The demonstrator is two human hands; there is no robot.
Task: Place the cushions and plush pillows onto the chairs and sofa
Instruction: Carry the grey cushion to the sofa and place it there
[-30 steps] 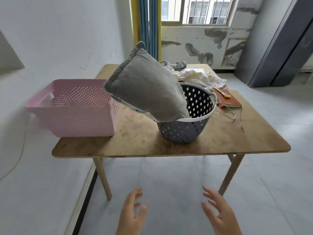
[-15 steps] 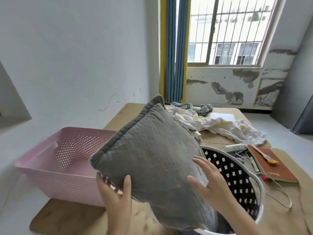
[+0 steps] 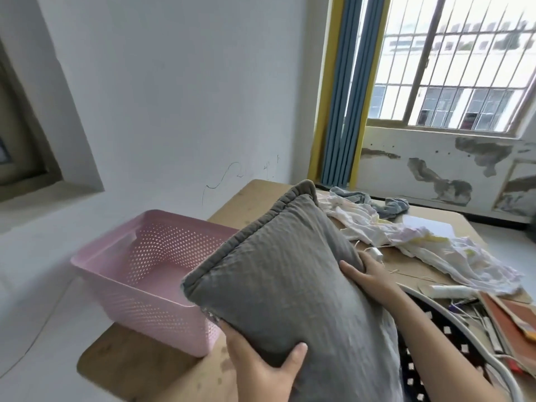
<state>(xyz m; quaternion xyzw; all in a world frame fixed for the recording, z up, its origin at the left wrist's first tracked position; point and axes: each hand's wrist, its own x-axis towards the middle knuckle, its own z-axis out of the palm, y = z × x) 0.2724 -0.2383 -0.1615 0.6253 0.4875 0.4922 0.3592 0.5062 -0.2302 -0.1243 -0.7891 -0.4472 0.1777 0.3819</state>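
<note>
1. The grey cushion (image 3: 290,288) is held tilted above the dark perforated basket (image 3: 429,346), its lower end apparently still inside the rim. The person's hands clamp it from two sides: the left hand (image 3: 261,369) grips the near bottom corner with the thumb pressed on the front face, and the right hand (image 3: 368,274) lies flat along the far edge, fingers curled behind.
2. No chair or sofa is in view, so the cushion has yet to be carried to its place.
3. Likely trouble: the cushion's lower end could snag on the basket's white rim and tip the light basket as it comes out. A swing toward the pink crate (image 3: 145,274) just beside the basket could knock it nearer the table (image 3: 139,361) edge, where it already sits close.
4. The loose white cloth (image 3: 412,239) and thread beyond the basket could catch on the right hand or the cushion and be dragged along.
5. The cushion is soft, plump and square, its cover crinkled in fine ridges with a flanged, piped edge. The crate and basket are rigid holed plastic; the table is worn, stained wood.
</note>
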